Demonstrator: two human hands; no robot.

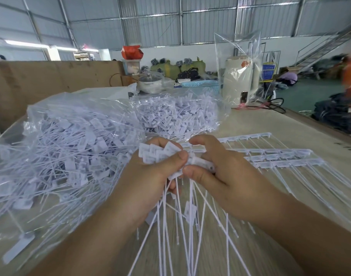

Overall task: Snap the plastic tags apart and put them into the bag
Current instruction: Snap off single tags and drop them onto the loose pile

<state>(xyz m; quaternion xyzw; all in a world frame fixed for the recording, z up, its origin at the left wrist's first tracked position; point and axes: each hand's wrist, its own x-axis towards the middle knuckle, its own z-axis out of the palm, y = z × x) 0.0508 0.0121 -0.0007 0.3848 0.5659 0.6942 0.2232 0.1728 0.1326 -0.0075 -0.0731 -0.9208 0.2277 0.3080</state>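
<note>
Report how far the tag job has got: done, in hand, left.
Done: the near clear bag and a second bag behind it hold many separated tags. In hand: the left hand grips a bunch of snapped tags while the right hand pinches one at the bunch. Left: joined tag strips lie on the table.

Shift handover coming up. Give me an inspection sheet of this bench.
Surface: light wooden table, bare at right.
Job's things: tags bunched in both hands, tails hanging down; unsnapped strips flat at right; two clear bags full of loose tags.
Clutter: kettle, pot, blue basket, empty upright bag.
Hands: left hand grips the bunch; right hand pinches a tag.
Cables: black cord beside the kettle.
Surroundings: warehouse; cardboard wall at left; people at far right.
</note>
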